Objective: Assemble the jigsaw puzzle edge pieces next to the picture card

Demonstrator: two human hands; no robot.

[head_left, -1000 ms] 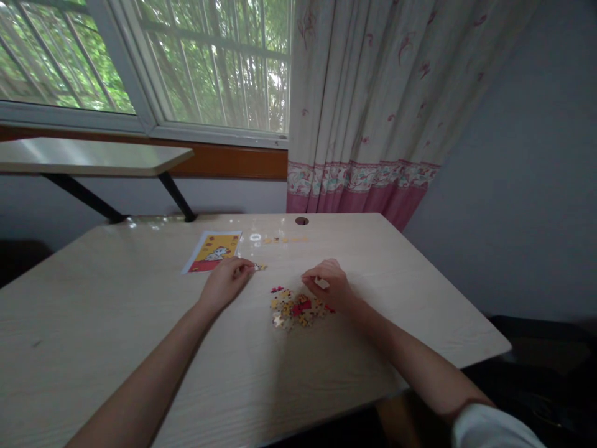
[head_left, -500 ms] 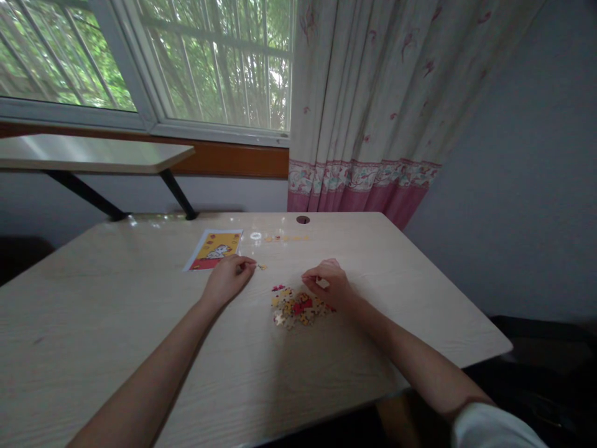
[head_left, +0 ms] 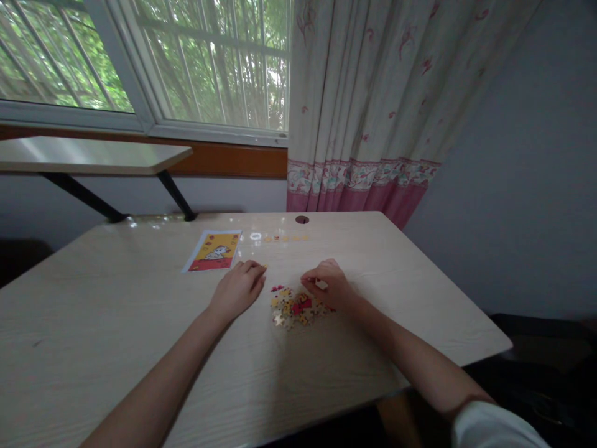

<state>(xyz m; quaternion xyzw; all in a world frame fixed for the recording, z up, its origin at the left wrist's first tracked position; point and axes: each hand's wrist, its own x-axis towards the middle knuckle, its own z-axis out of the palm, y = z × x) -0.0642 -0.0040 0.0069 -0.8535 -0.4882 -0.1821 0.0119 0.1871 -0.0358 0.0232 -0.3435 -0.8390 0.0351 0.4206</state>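
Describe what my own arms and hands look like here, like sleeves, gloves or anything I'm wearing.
Your left hand and right hand wear no gloves, and no watch or bracelet shows. Both forearms are bare. A plain, pale sleeve shows on the right arm near the elbow; no left sleeve is in view.

No legible lettering or numbers anywhere

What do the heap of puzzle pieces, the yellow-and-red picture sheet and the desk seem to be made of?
Puzzle pieces: probably cardboard, perhaps thin wood; flat, some brightly coloured, others pale tan.
Picture sheet: likely printed paper, lying flat with a white border; its finish is unclear.
Desk: wood or wood-look laminate, with pale grain; bright reflections near its far edge suggest a smooth, slightly glossy surface.
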